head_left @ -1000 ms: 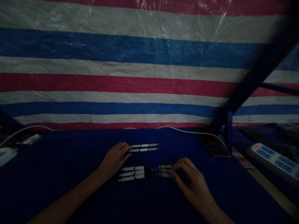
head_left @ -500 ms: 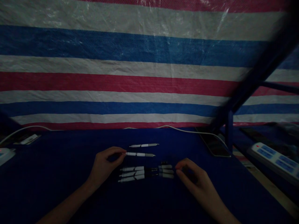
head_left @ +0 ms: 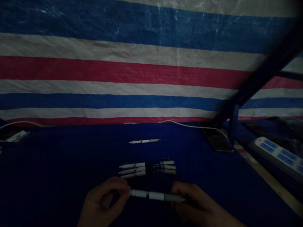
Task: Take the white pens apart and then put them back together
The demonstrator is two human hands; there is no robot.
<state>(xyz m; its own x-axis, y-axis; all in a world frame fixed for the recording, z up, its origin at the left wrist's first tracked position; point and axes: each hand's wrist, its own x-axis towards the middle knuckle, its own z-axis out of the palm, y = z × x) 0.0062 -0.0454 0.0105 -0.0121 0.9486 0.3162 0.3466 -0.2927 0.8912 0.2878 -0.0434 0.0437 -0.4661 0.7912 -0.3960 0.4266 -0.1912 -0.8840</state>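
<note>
One white-and-grey pen (head_left: 156,196) is held low over the near part of the blue counter (head_left: 59,170), nearly level, between two hands. Its rear end is pinched by the fingers of the left hand (head_left: 94,205), thumb against forefinger. Its grey front end is enclosed by the fingers of the right hand (head_left: 199,201), which look pressed together, though their exact contact is blurred and partly hidden. Just beyond, three white barrels (head_left: 136,170) are laid side by side, dark slim parts (head_left: 151,167) at their right ends and three grey grips (head_left: 168,167) beside those. Farther off, another pen (head_left: 145,141) lies alone. For good control, the barrel is best steadied from the rear while any turning is done gently at the grey part, both ends in line, well apart from the neighbouring row.
</note>
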